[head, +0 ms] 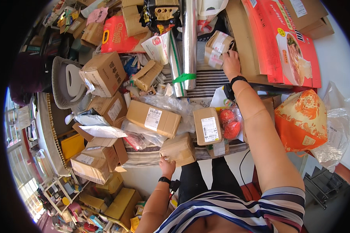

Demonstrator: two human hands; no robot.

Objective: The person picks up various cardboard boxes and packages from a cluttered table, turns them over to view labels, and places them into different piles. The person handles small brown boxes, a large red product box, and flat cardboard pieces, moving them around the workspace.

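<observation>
My right hand [232,63] reaches far forward, its fingers at the right side of a small cardboard box [216,46] wrapped in clear tape and labels. That box lies between a foil roll [189,43] and a tall cardboard side. Close to me, my left hand [167,168] touches the lower left corner of a plain cardboard box [178,150]; its grip is partly hidden. A labelled cardboard box [207,126] stands to the right of that box, beside red fruit-like items [230,123] in netting and clear plastic. Another long labelled box [153,118] lies on clear plastic wrap.
A large red printed carton [288,43] stands at the right, above an orange patterned bag [302,121]. Left are a stacked carton [103,74], opened boxes [90,167] and a grey woven chair [61,84]. A dark cable [242,167] hangs by my legs.
</observation>
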